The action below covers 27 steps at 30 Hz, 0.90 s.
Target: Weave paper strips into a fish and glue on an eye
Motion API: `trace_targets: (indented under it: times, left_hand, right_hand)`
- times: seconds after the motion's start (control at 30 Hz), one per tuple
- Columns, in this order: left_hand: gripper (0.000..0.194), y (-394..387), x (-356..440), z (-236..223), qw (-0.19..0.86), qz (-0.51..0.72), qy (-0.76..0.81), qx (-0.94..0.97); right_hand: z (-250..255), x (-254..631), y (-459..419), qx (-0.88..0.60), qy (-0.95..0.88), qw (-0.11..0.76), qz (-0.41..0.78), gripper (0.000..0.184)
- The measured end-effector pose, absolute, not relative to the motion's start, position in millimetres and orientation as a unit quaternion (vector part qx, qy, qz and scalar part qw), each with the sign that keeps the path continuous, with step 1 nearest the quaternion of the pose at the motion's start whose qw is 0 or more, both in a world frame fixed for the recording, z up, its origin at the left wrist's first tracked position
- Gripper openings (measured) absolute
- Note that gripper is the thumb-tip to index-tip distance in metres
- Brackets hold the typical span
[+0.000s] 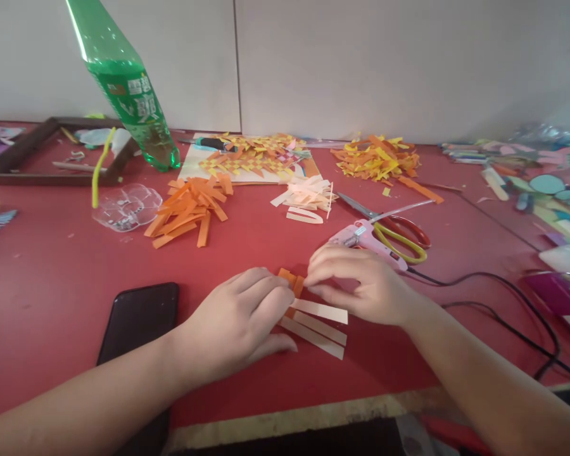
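Note:
My left hand (254,310) lies over a small piece of crossed paper strips, its fingers curled down on them and its thumb apart. Several pale cream paper strips (319,326) stick out to the right from under it. Orange paper strips (291,278) cross them at the fingertips, partly hidden by the hand. My right hand (361,282) is closed in a pinch at the right edge of the orange strips. Behind it, the pink hot glue gun (368,240) lies beside scissors (399,234) with red and yellow handles.
Loose piles of orange strips (190,209), cream strips (308,193) and mixed orange-yellow pieces (380,158) lie farther back. A green bottle (133,95) stands at left. A black phone (140,316) lies by my left arm. A black cable (498,278) runs along the right.

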<state>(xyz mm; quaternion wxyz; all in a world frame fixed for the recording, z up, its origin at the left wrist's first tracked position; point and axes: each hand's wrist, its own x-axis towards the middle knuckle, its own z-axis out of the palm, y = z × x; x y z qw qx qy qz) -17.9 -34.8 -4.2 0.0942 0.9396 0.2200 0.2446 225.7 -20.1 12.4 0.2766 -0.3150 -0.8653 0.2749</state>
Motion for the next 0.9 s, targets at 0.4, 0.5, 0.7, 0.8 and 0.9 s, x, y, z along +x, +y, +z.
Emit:
trace_targets:
  times: [0.4, 0.5, 0.7, 0.8, 0.9]
  left_hand:
    - [0.033, -35, -19, -5, 0.128, 0.238, 0.221, 0.937]
    - [0.031, -35, -20, -4, 0.115, 0.254, 0.210, 0.937]
    - [0.027, -44, -19, -2, 0.207, 0.318, 0.291, 0.878]
    - [0.024, -43, -17, -1, 0.329, 0.349, 0.352, 0.804]
    - [0.021, -38, -13, 0, 0.465, 0.345, 0.386, 0.718]
  right_hand:
    - [3, 218, -23, -0.282, -0.881, 0.260, 0.276, 0.014]
    - [0, 215, -25, -0.328, -0.829, 0.332, 0.310, 0.015]
    - [3, 207, -35, -0.360, -0.755, 0.378, 0.396, 0.012]
    - [6, 203, -38, -0.379, -0.720, 0.382, 0.438, 0.011]
    - [7, 200, -39, -0.416, -0.682, 0.371, 0.474, 0.013]
